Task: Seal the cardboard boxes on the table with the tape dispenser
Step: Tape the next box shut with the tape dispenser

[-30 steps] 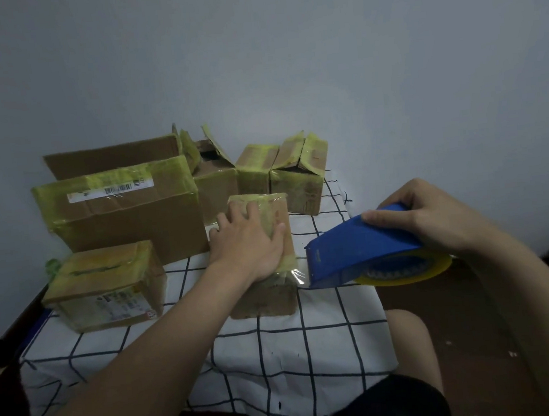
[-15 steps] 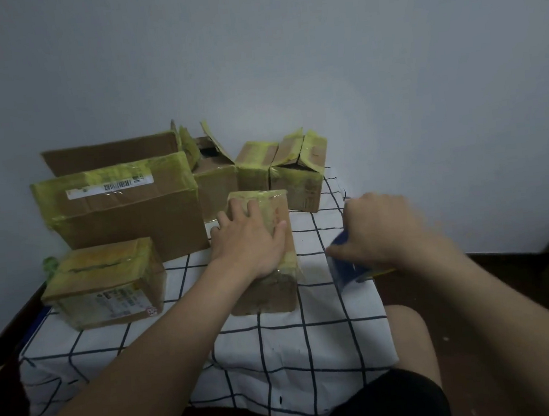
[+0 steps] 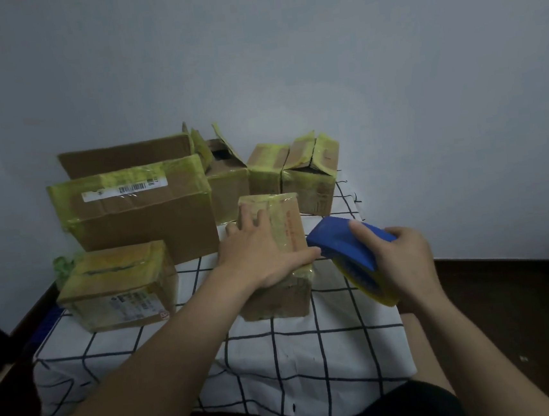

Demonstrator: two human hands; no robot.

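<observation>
— Well, what is hidden from you?

— The nose of the tape dispenser (image 3: 347, 244): its cutting end sits at the tip of the left thumb, and I cannot tell whether it touches the cardboard. The right hand (image 3: 405, 262) covers the handle. Something green (image 3: 61, 268), far out to the left of the left hand, is too dim to name.

— And the hands?

— The left hand (image 3: 264, 255) lies flat on top of the small box (image 3: 288, 226), fingers straight and a little spread, thumb stretched along the near right edge. The right hand is curled round the dispenser, forefinger laid over its blue top; the yellow tape roll (image 3: 367, 282) shows below the fingers.

— Where is that box?

— Directly under the left palm, standing on the checked cloth (image 3: 314, 355). Its right side faces the dispenser, which is just beside it, between the two hands.

— Other boxes?

— A flat box (image 3: 119, 283) to the left of the left forearm, a large box (image 3: 140, 220) beyond that, and two boxes with raised flaps, one (image 3: 227, 185) beyond the left fingertips and one (image 3: 310, 177) to its right.
</observation>
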